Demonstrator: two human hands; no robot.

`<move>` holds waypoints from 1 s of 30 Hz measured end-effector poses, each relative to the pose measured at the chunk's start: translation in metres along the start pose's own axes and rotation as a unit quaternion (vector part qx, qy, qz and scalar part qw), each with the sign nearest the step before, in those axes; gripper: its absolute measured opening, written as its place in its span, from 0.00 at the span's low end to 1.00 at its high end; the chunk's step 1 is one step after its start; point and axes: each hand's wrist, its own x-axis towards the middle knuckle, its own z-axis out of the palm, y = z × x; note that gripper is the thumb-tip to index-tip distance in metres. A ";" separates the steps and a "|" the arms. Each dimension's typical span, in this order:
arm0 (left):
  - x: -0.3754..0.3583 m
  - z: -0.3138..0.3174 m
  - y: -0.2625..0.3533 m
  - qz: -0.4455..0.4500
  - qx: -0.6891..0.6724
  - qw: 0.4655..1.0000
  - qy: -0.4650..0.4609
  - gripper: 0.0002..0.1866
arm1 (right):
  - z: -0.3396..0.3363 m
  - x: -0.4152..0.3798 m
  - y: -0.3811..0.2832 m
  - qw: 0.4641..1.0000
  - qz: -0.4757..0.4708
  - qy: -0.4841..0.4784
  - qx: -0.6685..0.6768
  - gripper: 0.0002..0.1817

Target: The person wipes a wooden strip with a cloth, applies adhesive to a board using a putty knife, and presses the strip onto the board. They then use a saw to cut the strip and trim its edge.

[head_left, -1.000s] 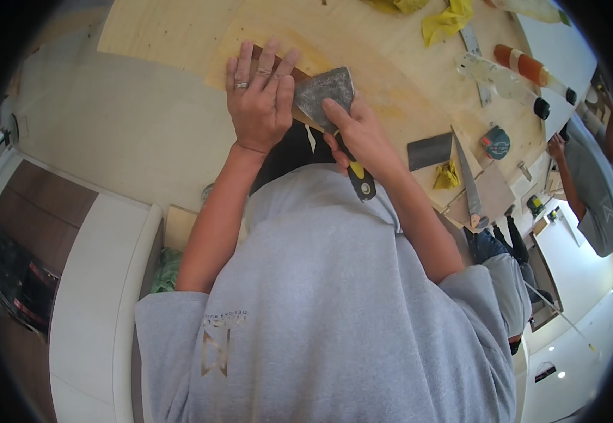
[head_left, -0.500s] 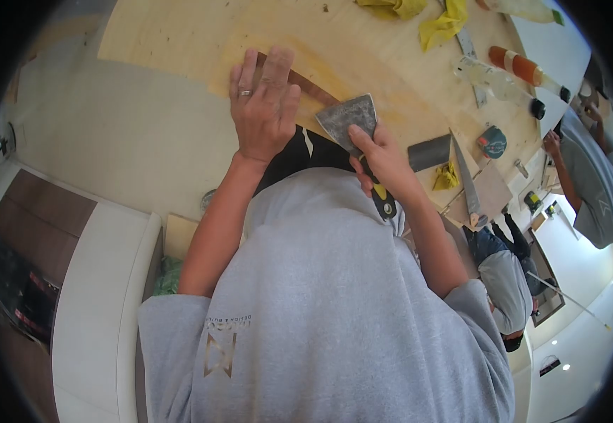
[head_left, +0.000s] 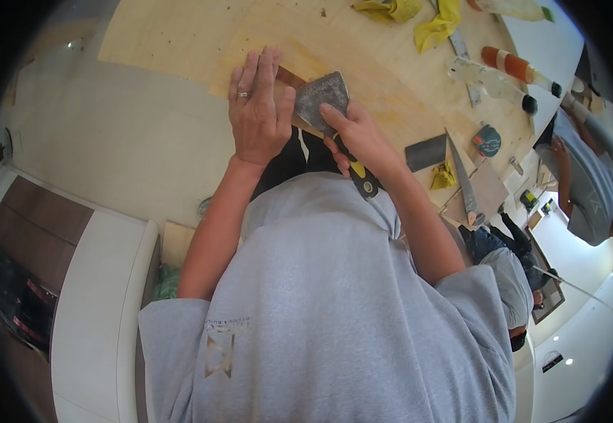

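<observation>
Counts: one wide steel putty knife with a black-and-yellow handle (head_left: 324, 99), one narrow brown wood strip (head_left: 291, 76), one pale plywood tabletop (head_left: 179, 35). Right of centre: one loose dark steel scraper blade (head_left: 425, 151), one hand saw (head_left: 462, 180), one teal tape measure (head_left: 488, 140), three yellow rags (head_left: 439, 25), two clear bottles with orange contents (head_left: 507, 65) at upper right.

Left hand (head_left: 257, 116): flat, palm down, fingers extended and close together, ring on one finger. It presses on the wood strip at upper centre of the frame, covering most of it; only the strip's end shows past the fingertips.

Right hand (head_left: 359, 137): closed around the putty knife's handle, index finger stretched forward and pressing on the blade. The blade lies low against the strip, just right of the left hand and touching it. The handle end sticks out below the wrist, toward the grey shirt.

Both forearms run up from lower centre and converge on the strip at the tabletop's near edge.

Another person in a grey shirt (head_left: 588, 190) stands at the right edge of the frame; a further person (head_left: 511, 282) is at lower right.
</observation>
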 end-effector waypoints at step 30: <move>-0.030 -0.055 0.123 -0.115 -0.395 0.887 -0.209 0.08 | -0.004 -0.122 0.073 0.895 -0.285 0.197 -0.282 0.14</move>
